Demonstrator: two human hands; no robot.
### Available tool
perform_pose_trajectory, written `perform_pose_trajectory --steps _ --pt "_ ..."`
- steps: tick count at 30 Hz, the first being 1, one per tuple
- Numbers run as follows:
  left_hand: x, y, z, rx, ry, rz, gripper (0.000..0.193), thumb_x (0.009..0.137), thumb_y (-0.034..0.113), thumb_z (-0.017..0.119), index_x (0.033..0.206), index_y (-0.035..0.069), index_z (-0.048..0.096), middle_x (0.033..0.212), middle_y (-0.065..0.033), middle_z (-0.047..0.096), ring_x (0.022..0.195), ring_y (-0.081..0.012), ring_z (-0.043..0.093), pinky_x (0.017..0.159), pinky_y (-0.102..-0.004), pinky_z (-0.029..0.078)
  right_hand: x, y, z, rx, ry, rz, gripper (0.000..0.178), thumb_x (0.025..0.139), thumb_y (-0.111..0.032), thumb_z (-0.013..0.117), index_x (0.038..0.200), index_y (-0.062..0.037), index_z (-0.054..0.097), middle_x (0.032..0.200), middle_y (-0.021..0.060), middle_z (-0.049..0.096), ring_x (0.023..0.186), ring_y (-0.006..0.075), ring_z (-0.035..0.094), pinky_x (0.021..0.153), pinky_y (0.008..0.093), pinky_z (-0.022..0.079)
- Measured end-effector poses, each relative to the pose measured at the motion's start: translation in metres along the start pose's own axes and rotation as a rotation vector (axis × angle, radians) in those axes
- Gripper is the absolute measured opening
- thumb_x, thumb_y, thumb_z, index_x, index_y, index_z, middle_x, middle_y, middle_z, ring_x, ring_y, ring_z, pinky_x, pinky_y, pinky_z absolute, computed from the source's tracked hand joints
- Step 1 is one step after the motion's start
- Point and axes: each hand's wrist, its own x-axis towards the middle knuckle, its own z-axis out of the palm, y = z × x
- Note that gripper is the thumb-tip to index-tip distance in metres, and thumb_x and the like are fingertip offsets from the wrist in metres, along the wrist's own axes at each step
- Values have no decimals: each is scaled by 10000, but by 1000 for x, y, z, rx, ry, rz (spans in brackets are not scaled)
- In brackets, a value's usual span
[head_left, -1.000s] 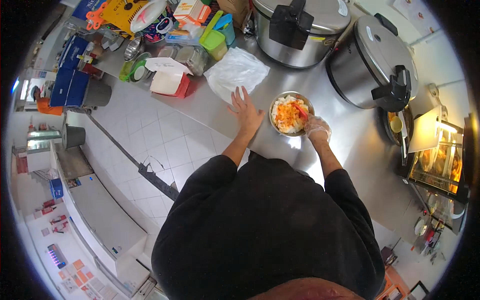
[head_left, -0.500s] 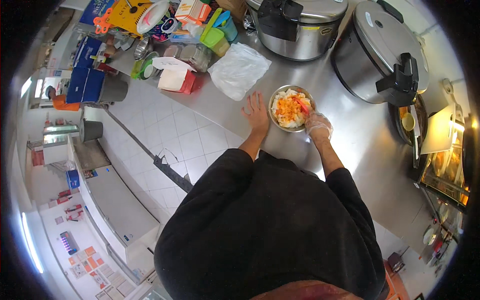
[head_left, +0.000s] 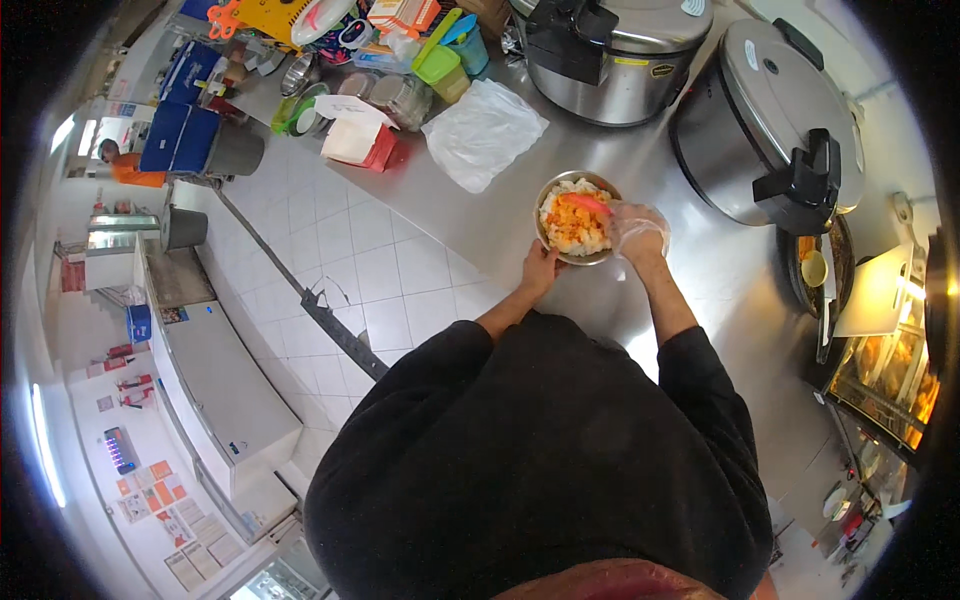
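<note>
In front of me a round metal bowl [head_left: 541,190] stands on the steel counter, filled with white rice [head_left: 573,186] that has an orange sauce or topping over it. My left hand [head_left: 541,268] grips the bowl's near left rim, its fingers partly hidden. My right hand [head_left: 640,235], in a clear plastic glove, closes on a red spoon-like utensil [head_left: 588,203] whose tip lies in the rice. The utensil's handle end is covered by the glove, so its exact kind is unclear.
Two large rice cookers [head_left: 765,120] stand at the back right. A white plastic bag [head_left: 484,135] lies beyond the bowl, near a red-and-white carton [head_left: 360,140], jars and a green container [head_left: 440,72]. To the right are a pan [head_left: 845,262] with a ladle and a knife [head_left: 826,318].
My left hand has moved from flat on the counter to the bowl's near rim. The red utensil has swung to a flatter angle, and the orange topping is spread differently over the rice.
</note>
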Motion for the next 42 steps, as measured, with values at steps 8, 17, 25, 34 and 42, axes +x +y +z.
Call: perform_pose_trajectory --steps 8,17,25,34,42 --pt "34 64 -57 328 -131 149 172 943 84 529 1083 12 458 820 -144 657 603 -184 669 504 -292 560 39 8 30 498 304 -72 395 893 -448 519 1078 -150 701 998 151 687 928 346 650 830 421 512" --pt "31 30 -65 -37 -303 12 270 930 8 533 1097 23 321 951 -169 584 669 -241 686 554 -331 621 35 -11 20 495 446 92 351 892 -421 538 1063 -162 701 897 143 689 832 338 661 755 428 521" --pt "52 28 -77 -16 -367 50 312 930 16 540 1156 34 326 968 -170 590 686 -236 689 575 -321 619 25 -25 20 118 166 14 374 944 -439 411 1168 -240 634 1074 122 672 956 338 641 839 453 502" --pt "54 61 -70 160 -471 123 595 921 -10 513 1451 94 264 940 -160 585 687 -255 690 571 -365 619 61 -23 57 -50 -48 47 351 930 -348 436 1066 -99 641 1102 131 663 1011 313 634 858 430 507" --pt "78 62 -59 23 -410 -141 543 931 10 502 1423 114 298 984 -166 533 676 -294 689 571 -387 628 -9 -89 54 -136 -196 217 316 943 -239 420 1140 -55 585 1066 145 678 988 285 672 782 452 544"
